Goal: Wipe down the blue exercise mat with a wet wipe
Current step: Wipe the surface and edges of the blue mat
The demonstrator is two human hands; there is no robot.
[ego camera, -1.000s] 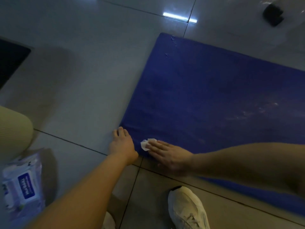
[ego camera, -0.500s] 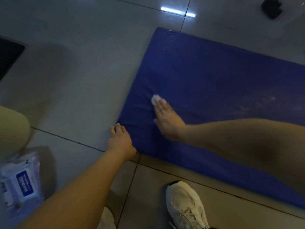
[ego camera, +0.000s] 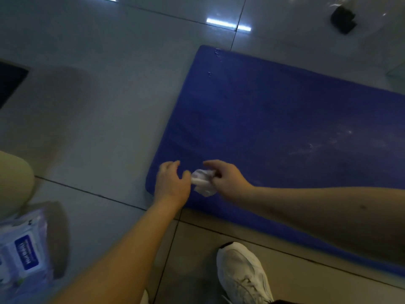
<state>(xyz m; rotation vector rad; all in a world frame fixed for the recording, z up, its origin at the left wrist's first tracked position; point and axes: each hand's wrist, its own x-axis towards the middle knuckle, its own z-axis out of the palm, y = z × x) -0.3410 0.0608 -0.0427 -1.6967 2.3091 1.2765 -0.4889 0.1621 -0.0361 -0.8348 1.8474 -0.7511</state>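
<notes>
The blue exercise mat (ego camera: pixel 274 119) lies on the tiled floor, with pale smears on its right part. Over its near left corner my right hand (ego camera: pixel 228 176) pinches a crumpled white wet wipe (ego camera: pixel 202 182), which hangs just above the mat. My left hand (ego camera: pixel 172 183) hovers right beside the wipe on its left, fingers loosely curved. Its thumb is at the wipe's edge, and I cannot tell whether it touches.
A pack of wet wipes (ego camera: pixel 24 255) lies on the floor at the lower left, next to my beige-clad knee (ego camera: pixel 13 178). My white shoe (ego camera: pixel 243 275) stands just in front of the mat's near edge. A small black object (ego camera: pixel 343 19) sits on the floor beyond the mat.
My right hand came back from farther up the mat to the near corner and now holds the wipe bunched up instead of pressed flat. My left hand moved off the floor over the mat, towards the wipe.
</notes>
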